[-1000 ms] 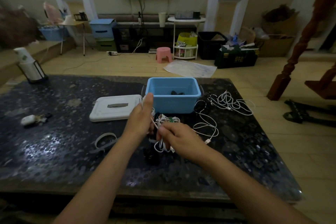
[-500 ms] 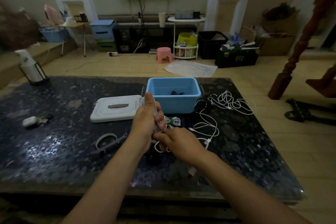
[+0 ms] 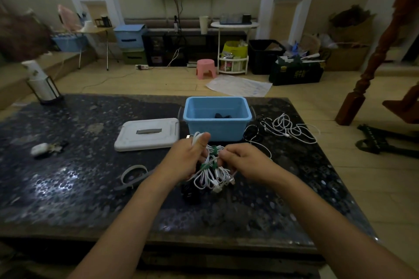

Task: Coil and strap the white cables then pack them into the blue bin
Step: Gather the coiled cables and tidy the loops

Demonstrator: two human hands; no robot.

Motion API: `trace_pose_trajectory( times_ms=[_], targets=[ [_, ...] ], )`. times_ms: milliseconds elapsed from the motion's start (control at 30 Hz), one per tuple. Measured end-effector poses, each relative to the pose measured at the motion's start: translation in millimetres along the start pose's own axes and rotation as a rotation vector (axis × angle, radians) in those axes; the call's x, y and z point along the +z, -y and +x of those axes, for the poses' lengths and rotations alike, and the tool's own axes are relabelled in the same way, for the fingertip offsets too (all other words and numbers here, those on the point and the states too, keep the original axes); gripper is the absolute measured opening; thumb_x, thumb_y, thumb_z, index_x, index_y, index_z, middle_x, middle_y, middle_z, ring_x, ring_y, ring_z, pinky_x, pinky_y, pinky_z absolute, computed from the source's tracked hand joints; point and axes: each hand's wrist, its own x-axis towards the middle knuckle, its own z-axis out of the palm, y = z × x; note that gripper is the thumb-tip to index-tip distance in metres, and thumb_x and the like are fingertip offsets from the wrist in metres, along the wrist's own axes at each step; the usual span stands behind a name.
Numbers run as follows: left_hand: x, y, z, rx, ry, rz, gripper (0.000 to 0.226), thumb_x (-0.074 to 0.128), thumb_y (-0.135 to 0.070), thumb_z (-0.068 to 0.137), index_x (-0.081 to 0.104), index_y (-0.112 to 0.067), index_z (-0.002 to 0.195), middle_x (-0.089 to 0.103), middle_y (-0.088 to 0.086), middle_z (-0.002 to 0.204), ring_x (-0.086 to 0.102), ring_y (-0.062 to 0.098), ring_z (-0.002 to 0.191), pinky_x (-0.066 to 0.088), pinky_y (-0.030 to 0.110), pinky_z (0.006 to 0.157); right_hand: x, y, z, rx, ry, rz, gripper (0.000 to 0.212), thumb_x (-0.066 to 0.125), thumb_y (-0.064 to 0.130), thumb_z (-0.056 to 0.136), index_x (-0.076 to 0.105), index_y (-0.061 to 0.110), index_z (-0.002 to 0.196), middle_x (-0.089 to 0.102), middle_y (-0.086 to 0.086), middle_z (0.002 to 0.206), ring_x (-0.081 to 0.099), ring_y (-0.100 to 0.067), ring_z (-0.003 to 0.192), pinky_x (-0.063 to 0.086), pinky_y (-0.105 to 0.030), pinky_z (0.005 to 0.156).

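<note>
My left hand [image 3: 184, 158] grips the top of a coiled white cable bundle [image 3: 210, 176], thumb up over the loops. Green straps [image 3: 209, 164] wrap parts of the bundle. My right hand [image 3: 241, 159] pinches the bundle at its right side beside a green strap. The loops and connector ends hang below both hands, just above the table. The blue bin [image 3: 217, 120] stands open right behind the hands with a dark item inside. More loose white cables [image 3: 291, 129] lie tangled on the table to the right of the bin.
The bin's white lid [image 3: 147, 135] lies left of the bin. A grey strap loop [image 3: 133, 174] sits on the dark table [image 3: 68, 188] near my left forearm. A small white object with keys [image 3: 43, 148] is far left, a lantern-like holder [image 3: 43, 87] at the back left corner.
Both hands rose slightly and drew apart, so the coiled bundle with its green straps now shows between them. The cable's trailing length has been pulled in from the table on the right.
</note>
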Motion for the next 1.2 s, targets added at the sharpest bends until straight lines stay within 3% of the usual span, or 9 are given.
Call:
trace_pose_trajectory(
  times_ms=[233, 367, 433, 533, 700, 800, 900, 1067, 1200],
  targets=[
    [12.7, -1.6, -4.0, 0.089, 0.148, 0.088, 0.058, 0.029, -0.067, 0.091, 0.059, -0.023, 0.068, 0.061, -0.005, 0.053, 0.053, 0.009, 0.046, 0.042, 0.023, 0.048, 2.3, 5.7, 2.4, -0.003, -0.209, -0.113, 0.038, 0.056, 0.046, 0.098, 0.065, 0.021, 0.070, 0.057, 0.007, 0.057, 0.053, -0.002, 0.053, 0.043, -0.024, 0.055],
    [13.0, -2.6, -4.2, 0.164, 0.176, 0.088, 0.034, 0.035, -0.063, 0.088, 0.055, -0.035, 0.083, 0.059, -0.030, 0.061, 0.053, -0.014, 0.057, 0.039, 0.010, 0.055, 2.1, 7.8, 3.1, 0.007, -0.218, -0.083, 0.036, 0.059, 0.043, 0.097, 0.062, 0.027, 0.065, 0.059, 0.009, 0.058, 0.054, 0.000, 0.052, 0.038, -0.012, 0.049],
    [11.8, -0.1, -1.7, 0.174, 0.185, 0.090, 0.034, 0.040, -0.066, 0.084, 0.059, -0.040, 0.094, 0.064, -0.028, 0.078, 0.057, -0.016, 0.075, 0.046, 0.015, 0.068, 3.1, 9.0, 2.9, 0.026, -0.192, 0.001, 0.035, 0.058, 0.036, 0.099, 0.060, 0.025, 0.066, 0.059, 0.007, 0.057, 0.056, -0.004, 0.048, 0.042, -0.016, 0.049],
    [12.1, 7.6, 2.7, 0.184, 0.182, 0.193, 0.040, 0.059, -0.071, 0.080, 0.062, -0.040, 0.105, 0.068, -0.016, 0.099, 0.063, 0.001, 0.096, 0.052, 0.031, 0.084, 10.2, 12.6, 1.7, 0.077, -0.132, 0.136, 0.035, 0.052, 0.027, 0.103, 0.058, 0.022, 0.069, 0.058, 0.006, 0.058, 0.057, -0.005, 0.048, 0.048, -0.024, 0.053],
    [13.7, 13.1, 3.7, 0.034, 0.152, 0.406, 0.089, 0.072, -0.083, 0.039, 0.055, -0.034, 0.111, 0.065, -0.015, 0.104, 0.062, 0.007, 0.094, 0.054, 0.034, 0.084, 13.5, 16.8, 2.0, 0.156, -0.098, 0.187, 0.035, 0.050, 0.020, 0.103, 0.061, 0.019, 0.070, 0.060, 0.005, 0.062, 0.053, 0.003, 0.049, 0.044, -0.016, 0.054],
    [12.8, 16.1, 3.0, 0.069, 0.188, 0.489, 0.070, 0.079, -0.066, 0.058, 0.053, -0.031, 0.113, 0.065, -0.013, 0.106, 0.062, 0.008, 0.094, 0.055, 0.035, 0.084, 14.4, 15.2, 1.8, 0.226, -0.044, 0.365, 0.034, 0.051, 0.017, 0.104, 0.063, 0.013, 0.073, 0.064, -0.003, 0.068, 0.064, -0.012, 0.064, 0.059, -0.028, 0.069],
    [9.2, 21.0, 4.8, 0.090, 0.238, 0.523, 0.047, 0.077, -0.043, 0.075, 0.050, -0.025, 0.110, 0.064, -0.007, 0.105, 0.062, 0.014, 0.093, 0.053, 0.036, 0.084, 12.3, 14.6, 1.2, 0.262, 0.016, 0.485, 0.027, 0.052, 0.015, 0.103, 0.066, 0.006, 0.082, 0.069, -0.009, 0.076, 0.071, -0.021, 0.075, 0.061, -0.040, 0.086],
    [6.2, 27.7, 5.8, 0.136, 0.258, 0.597, 0.029, 0.065, -0.021, 0.087, 0.048, -0.017, 0.110, 0.060, 0.007, 0.118, 0.058, 0.024, 0.108, 0.044, 0.030, 0.086, 8.0, 20.7, -3.9, 0.318, 0.119, 0.572, 0.024, 0.053, 0.015, 0.102, 0.068, 0.001, 0.089, 0.073, -0.014, 0.086, 0.075, -0.027, 0.091, 0.060, -0.037, 0.089],
    [1.9, 32.2, 3.0, 0.167, 0.191, 0.556, 0.036, 0.073, -0.032, 0.083, 0.053, -0.020, 0.109, 0.056, 0.007, 0.114, 0.058, 0.023, 0.103, 0.047, 0.032, 0.085, 12.1, 26.2, -4.5, 0.324, 0.146, 0.601, 0.025, 0.054, 0.014, 0.101, 0.071, -0.003, 0.101, 0.076, -0.016, 0.093, 0.075, -0.026, 0.091, 0.061, -0.035, 0.086]
  ],
)
